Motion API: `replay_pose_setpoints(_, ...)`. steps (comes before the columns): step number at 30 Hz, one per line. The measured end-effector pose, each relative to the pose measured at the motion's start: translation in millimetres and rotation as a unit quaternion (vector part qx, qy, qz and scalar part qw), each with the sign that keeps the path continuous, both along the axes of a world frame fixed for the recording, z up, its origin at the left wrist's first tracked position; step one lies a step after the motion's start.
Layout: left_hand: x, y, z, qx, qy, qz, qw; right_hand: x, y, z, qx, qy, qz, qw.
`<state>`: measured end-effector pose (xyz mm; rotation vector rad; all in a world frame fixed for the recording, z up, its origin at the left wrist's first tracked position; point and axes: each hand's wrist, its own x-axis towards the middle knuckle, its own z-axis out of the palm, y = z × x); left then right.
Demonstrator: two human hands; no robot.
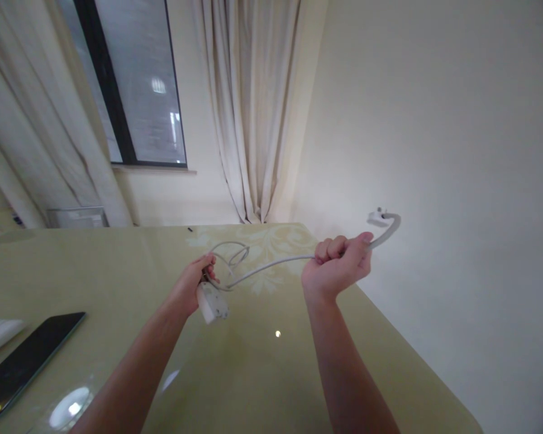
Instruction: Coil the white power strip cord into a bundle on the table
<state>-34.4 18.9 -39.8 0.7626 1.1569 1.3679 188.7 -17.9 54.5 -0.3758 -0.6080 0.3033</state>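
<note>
A white extension cord (271, 264) runs between my two hands, raised over the table. My left hand (196, 282) is closed round a loosely looped part of the cord, and the white socket block (212, 303) hangs just below its fingers. Farther right, my right hand (337, 265) is wrapped round the cord near its other end. Past the right thumb the cord bends up and back to a white plug (379, 217), seen against the wall. Between the hands the cord sags slightly, and its loops lie beyond my left fingers.
A black phone (31, 358) lies on the glossy yellow-green table (253, 380) at the left, beside a white object (0, 334) cut off by the frame. A small dark bit (190, 229) sits near the far edge. The wall (457, 211) borders the table's right side.
</note>
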Motion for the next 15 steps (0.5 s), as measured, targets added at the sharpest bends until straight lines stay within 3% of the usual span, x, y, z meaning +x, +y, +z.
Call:
replay_pose_setpoints(5,13,-10,13.6,-0.003,-0.052,-0.006,0.999,-28,8,-20.5,-0.013,-0.014,0.059,0.998)
replay_pose_setpoints(9,18,-17,25.8,0.013,-0.122,-0.026,0.992,-52,13,-43.6,-0.064,-0.047,0.13,0.988)
replay_pose_setpoints(15,18,-26,34.0,0.089,-0.078,-0.041,0.992,-76,19,-74.1,-0.127,-0.143,0.289,0.938)
